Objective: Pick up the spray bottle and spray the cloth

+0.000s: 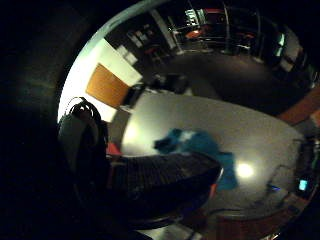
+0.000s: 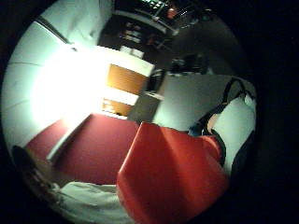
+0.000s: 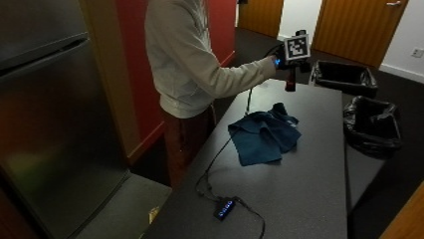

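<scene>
Grey worktop (image 3: 311,164) runs long and narrow ahead of you, with bare surface on both sides of the blue cloth (image 3: 264,133), which lies crumpled near the middle, closer to your edge. Two black-lined bins (image 3: 371,119) stand just off the far edge. Your gloved right hand (image 3: 281,62) holds the red spray bottle (image 3: 290,79) raised over the worktop's far end, fingers curled round it.
</scene>
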Demonstrator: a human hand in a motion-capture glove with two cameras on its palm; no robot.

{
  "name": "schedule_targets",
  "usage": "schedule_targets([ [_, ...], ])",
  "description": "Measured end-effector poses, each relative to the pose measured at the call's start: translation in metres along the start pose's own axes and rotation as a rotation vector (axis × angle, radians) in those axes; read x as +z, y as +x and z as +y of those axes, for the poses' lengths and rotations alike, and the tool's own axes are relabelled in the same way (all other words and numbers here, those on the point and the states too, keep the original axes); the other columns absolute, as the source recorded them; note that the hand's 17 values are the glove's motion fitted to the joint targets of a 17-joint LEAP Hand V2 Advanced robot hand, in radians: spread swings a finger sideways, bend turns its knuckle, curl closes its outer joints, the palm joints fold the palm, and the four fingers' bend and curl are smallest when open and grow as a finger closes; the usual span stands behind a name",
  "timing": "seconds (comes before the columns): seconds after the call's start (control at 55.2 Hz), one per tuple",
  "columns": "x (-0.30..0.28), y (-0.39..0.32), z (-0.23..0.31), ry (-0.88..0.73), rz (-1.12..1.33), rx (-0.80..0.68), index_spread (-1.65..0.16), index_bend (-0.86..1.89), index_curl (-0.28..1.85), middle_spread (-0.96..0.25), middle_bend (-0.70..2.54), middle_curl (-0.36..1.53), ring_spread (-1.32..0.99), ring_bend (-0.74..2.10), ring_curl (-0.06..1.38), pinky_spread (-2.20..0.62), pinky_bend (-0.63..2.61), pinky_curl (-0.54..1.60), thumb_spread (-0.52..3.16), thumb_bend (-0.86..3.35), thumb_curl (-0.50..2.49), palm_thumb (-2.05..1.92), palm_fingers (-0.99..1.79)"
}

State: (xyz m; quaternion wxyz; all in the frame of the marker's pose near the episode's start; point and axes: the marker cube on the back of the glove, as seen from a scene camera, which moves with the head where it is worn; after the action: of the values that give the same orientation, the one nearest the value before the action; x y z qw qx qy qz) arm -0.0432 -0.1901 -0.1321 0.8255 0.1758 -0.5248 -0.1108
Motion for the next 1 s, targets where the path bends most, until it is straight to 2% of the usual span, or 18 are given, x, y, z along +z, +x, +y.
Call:
schedule_targets([
  [0.072, 0.031, 0.016, 0.01, -0.059, 0.015, 0.008, -0.13, 0.46, 0.5, -0.11, 0.62, 0.48, -0.2, 0.53, 0.45, -0.28, 0.3, 0.42, -0.03, -0.03, 0.75, 0.97, 1.39],
  [0.145, 0.06, 0.042, -0.002, 0.072, 0.078, 0.024, -0.13, 0.46, 0.5, -0.11, 0.61, 0.48, -0.2, 0.53, 0.45, -0.28, 0.3, 0.42, -0.02, -0.03, 0.75, 0.98, 1.39],
  [0.199, 0.086, 0.068, 0.004, 0.065, 0.176, 0.044, -0.13, 0.45, 0.5, -0.11, 0.62, 0.48, -0.2, 0.53, 0.45, -0.28, 0.31, 0.42, -0.02, -0.03, 0.75, 0.98, 1.38],
  [0.272, 0.122, 0.066, 0.013, 0.038, 0.044, 0.072, -0.13, 0.45, 0.5, -0.11, 0.61, 0.48, -0.2, 0.53, 0.45, -0.28, 0.31, 0.42, -0.01, -0.03, 0.75, 0.98, 1.38],
  [0.399, 0.155, 0.086, 0.023, 0.03, -0.026, 0.138, -0.13, 0.44, 0.5, -0.11, 0.61, 0.48, -0.2, 0.52, 0.44, -0.28, 0.31, 0.42, 0.0, -0.03, 0.75, 0.98, 1.38],
  [0.453, 0.159, 0.129, 0.044, -0.08, 0.198, 0.162, -0.13, 0.44, 0.5, -0.11, 0.61, 0.48, -0.2, 0.52, 0.44, -0.28, 0.31, 0.42, 0.0, -0.03, 0.75, 0.98, 1.38],
  [0.544, 0.122, 0.184, 0.019, 0.157, 0.454, 0.172, -0.13, 0.44, 0.5, -0.11, 0.6, 0.48, -0.19, 0.52, 0.45, -0.28, 0.31, 0.42, 0.01, -0.03, 0.75, 0.98, 1.38],
  [0.598, 0.134, 0.169, 0.022, 0.113, 0.252, 0.188, -0.13, 0.43, 0.5, -0.11, 0.6, 0.48, -0.19, 0.52, 0.45, -0.28, 0.32, 0.42, 0.01, -0.03, 0.75, 0.98, 1.37],
  [0.634, 0.165, 0.148, 0.021, 0.092, 0.015, 0.199, -0.13, 0.42, 0.5, -0.11, 0.6, 0.48, -0.18, 0.52, 0.45, -0.28, 0.32, 0.42, 0.02, -0.03, 0.76, 0.99, 1.36],
  [0.652, 0.187, 0.148, 0.021, 0.087, -0.022, 0.204, -0.13, 0.42, 0.5, -0.11, 0.59, 0.48, -0.18, 0.52, 0.45, -0.27, 0.33, 0.42, 0.03, -0.03, 0.76, 0.99, 1.36],
  [0.725, 0.264, 0.202, 0.034, 0.009, 0.206, 0.207, -0.13, 0.41, 0.5, -0.1, 0.59, 0.48, -0.18, 0.51, 0.45, -0.27, 0.33, 0.42, 0.04, -0.03, 0.76, 0.99, 1.36],
  [0.815, 0.28, 0.214, 0.023, 0.088, 0.162, 0.206, -0.13, 0.4, 0.5, -0.1, 0.59, 0.48, -0.18, 0.51, 0.45, -0.27, 0.32, 0.42, 0.05, -0.03, 0.76, 1.0, 1.36],
  [0.852, 0.287, 0.22, 0.029, 0.041, 0.155, 0.217, -0.13, 0.4, 0.51, -0.1, 0.59, 0.48, -0.18, 0.51, 0.45, -0.27, 0.32, 0.42, 0.06, -0.03, 0.76, 0.99, 1.36],
  [0.906, 0.3, 0.211, 0.043, -0.089, 0.015, 0.236, -0.13, 0.4, 0.51, -0.1, 0.59, 0.48, -0.18, 0.51, 0.45, -0.27, 0.32, 0.42, 0.06, -0.03, 0.76, 0.99, 1.35],
  [0.996, 0.314, 0.21, 0.037, -0.054, -0.093, 0.241, -0.13, 0.4, 0.51, -0.1, 0.59, 0.48, -0.18, 0.5, 0.44, -0.27, 0.32, 0.42, 0.07, -0.03, 0.77, 0.99, 1.35],
])
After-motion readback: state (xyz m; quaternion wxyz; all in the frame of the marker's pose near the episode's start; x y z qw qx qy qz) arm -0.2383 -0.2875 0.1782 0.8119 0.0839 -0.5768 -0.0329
